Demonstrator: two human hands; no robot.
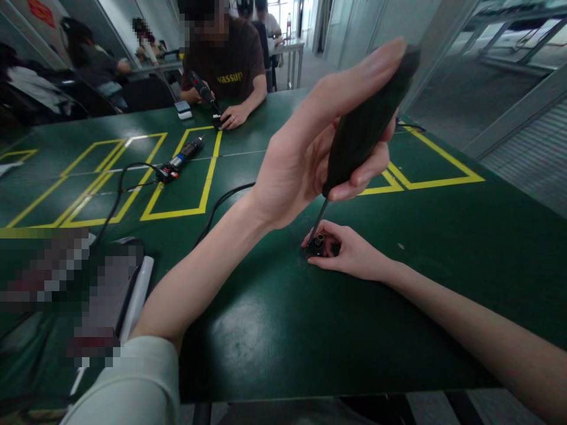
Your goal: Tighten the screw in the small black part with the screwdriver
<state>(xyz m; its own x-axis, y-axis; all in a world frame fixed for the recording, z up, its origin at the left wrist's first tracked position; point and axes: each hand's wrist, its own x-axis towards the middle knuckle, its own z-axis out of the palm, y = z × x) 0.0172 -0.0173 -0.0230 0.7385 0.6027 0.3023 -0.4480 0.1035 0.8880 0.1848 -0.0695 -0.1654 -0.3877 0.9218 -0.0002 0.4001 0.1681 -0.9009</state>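
My left hand [310, 136] is wrapped around the thick dark handle of a screwdriver [370, 127], held at a slant above the table. Its thin metal shaft runs down to a small black part [315, 247] with a round, ring-like piece on top. Where exactly the tip meets the part is too small to make out. The fingers of my right hand [349, 251] grip that part from the right and steady it on the green table [274, 307].
Across the table a person [225, 65] works with a power screwdriver [201, 88]. Another corded screwdriver [181, 158] lies inside yellow tape outlines. Black cable [221, 203] passes behind my left forearm. Blurred-out items [106, 295] lie at the left, beside a white strip [137, 295].
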